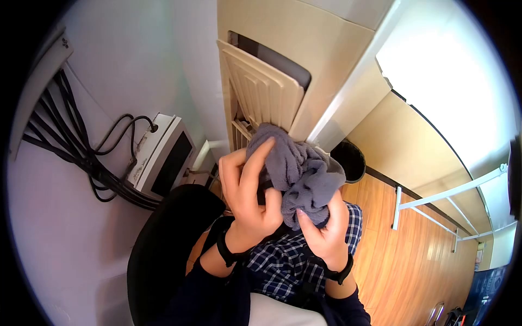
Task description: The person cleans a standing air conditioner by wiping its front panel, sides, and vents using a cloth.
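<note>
A crumpled grey cloth (312,185) is bunched up between my two hands, in front of a tall beige cabinet-like unit (331,54). My left hand (247,190) has its fingers curled over the cloth's left side. On the lower right of the cloth, my right hand (329,231) grips it with the thumb pressed on top. Just beyond the cloth, a ribbed beige panel (263,84) leans out of an opening in the unit, tilted. The cloth covers the panel's lower end.
On the left wall hang a bundle of black cables (81,146) and a white box with a dark screen (171,163). A black chair (168,244) stands close by on my left. To the right are a dark bin (350,160), a white metal frame (451,193) and the wooden floor (391,261).
</note>
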A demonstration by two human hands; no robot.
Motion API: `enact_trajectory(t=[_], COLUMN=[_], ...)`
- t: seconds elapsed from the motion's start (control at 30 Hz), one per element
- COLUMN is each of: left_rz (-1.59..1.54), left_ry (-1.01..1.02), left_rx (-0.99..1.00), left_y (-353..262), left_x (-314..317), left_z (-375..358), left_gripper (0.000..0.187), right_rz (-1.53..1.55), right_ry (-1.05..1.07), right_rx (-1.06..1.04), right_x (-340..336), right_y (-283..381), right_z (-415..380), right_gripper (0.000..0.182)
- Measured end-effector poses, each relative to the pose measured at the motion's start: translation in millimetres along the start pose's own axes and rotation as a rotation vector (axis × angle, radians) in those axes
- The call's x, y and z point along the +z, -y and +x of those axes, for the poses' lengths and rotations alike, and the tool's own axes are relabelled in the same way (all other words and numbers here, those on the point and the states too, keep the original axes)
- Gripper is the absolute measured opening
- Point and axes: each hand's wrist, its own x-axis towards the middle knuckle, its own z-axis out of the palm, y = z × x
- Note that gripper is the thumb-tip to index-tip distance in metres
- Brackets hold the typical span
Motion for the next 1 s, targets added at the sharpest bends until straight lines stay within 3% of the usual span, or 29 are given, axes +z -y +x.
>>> enact_trajectory(t=[0.13,0.23,0.3,0.37,0.47,0.57,0.6,0.67,0.7,0.73,0.83,0.93,1.0], left_rz=[0.038,0.022,0.086,-0.032,-0.261,-0.032,0.024,-0.053,0.119,0.051,0.147,0.085,0.105], left_ry=[0.073,0.237,0.185,-0.001,-0.249,-0.143,-0.129,-0.124,-0.017,-0.024,0.282,0.275,0.190], left_rx=[0.053,0.002,-0.042,-0.185,-0.229,-0.018,0.036,0.020,0.130,0.125,0.054,-0.052,-0.022], left_y=[5,14,16,1,-10,5,12,30,40,50,68,58,42], left_x=[4,13,5,-2,2,10,17,34,32,39,42,45,37], left_z=[-45,-90,-98,-79,-53,-57,-60,-85,-96,-115,-153,-153,-137], left_gripper=[0.053,0.049,0.053,0.057,0.065,0.055,0.042,0.034,0.027,0.025,0.029,0.025,0.032], right_rz=[0.042,0.019,0.020,0.040,-0.007,-0.036,-0.017,-0.089,-0.104,-0.098,-0.098,-0.075,-0.043], right_ry=[0.004,-0.104,-0.019,0.087,0.025,-0.031,-0.069,-0.070,-0.054,-0.039,0.023,0.073,0.033], right_rx=[0.183,0.148,0.072,-0.036,-0.189,-0.213,-0.214,-0.116,-0.028,0.027,0.180,0.243,0.225], right_x=[6,5,-2,-10,-16,-6,2,12,17,23,33,30,23], right_y=[-23,-37,-44,-42,-20,-8,-17,-31,-41,-55,-101,-107,-92], right_z=[-25,-31,-36,-29,10,40,38,25,13,0,-33,-39,-24], right_gripper=[0.030,0.031,0.036,0.039,0.044,0.049,0.052,0.048,0.046,0.044,0.036,0.032,0.035])
